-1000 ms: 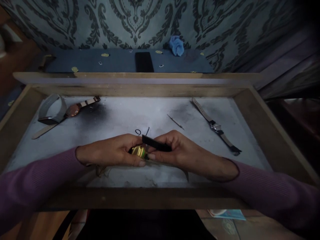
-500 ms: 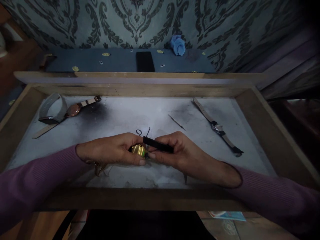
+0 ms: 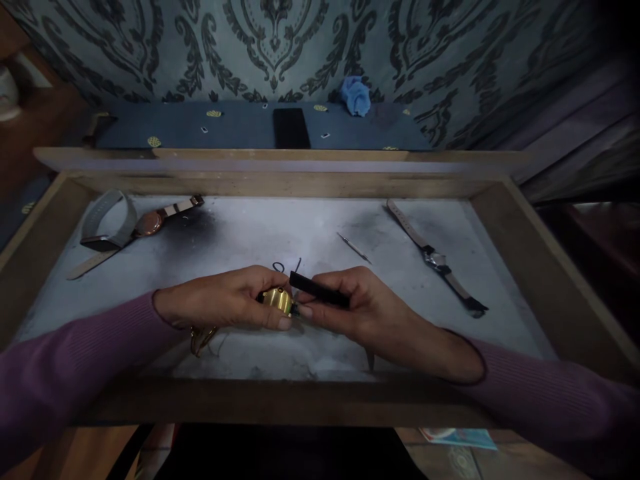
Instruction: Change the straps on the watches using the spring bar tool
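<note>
A round gold watch case is pinched between the thumb and fingers of my left hand, near the front of a wooden tray. My right hand, just to its right, grips a black strap whose free end points left, above the gold case. The right thumb tip is at the case's right edge, where small dark parts show; whether the strap is joined there I cannot tell. Behind the hands lies a thin black looped piece. A gold chain-like piece rests below my left wrist.
The tray's wooden rim surrounds the work surface. A grey-banded watch and a rose-gold watch lie left. On the right are a slim metal tool and another watch. Beyond sit a black phone and blue cloth.
The whole view has shifted slightly, with the tray and the items behind it a little lower. Both hands keep their holds, and the strap's tip sits slightly further right.
</note>
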Tool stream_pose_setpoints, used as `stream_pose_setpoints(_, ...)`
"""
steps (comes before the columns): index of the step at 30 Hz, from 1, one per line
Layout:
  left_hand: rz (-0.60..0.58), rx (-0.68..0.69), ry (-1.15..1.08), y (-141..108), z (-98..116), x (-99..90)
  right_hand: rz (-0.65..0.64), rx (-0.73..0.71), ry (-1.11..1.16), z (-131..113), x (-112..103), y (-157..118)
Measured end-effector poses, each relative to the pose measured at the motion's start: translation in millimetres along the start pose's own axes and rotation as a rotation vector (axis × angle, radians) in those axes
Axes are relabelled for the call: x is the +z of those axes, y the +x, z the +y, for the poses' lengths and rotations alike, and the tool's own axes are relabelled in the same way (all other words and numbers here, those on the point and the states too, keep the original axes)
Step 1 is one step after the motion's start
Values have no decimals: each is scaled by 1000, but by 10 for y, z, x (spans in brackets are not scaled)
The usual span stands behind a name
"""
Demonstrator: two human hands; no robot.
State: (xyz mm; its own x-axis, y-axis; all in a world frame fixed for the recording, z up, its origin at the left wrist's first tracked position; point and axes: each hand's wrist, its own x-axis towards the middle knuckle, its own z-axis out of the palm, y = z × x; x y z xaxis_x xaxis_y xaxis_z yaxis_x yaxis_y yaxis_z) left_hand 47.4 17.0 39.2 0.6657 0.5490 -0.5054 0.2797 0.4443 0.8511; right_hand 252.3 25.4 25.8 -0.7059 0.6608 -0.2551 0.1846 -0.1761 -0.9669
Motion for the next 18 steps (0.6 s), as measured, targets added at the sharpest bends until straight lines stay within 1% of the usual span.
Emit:
stream_pose_setpoints(13,6,-16,-26,-14,-15,-15,4,-18,16,-15,-9,3)
stream_pose_setpoints(18,-14,-11,-39,1,-24,-24,3,-1,32,-11,-25,-1)
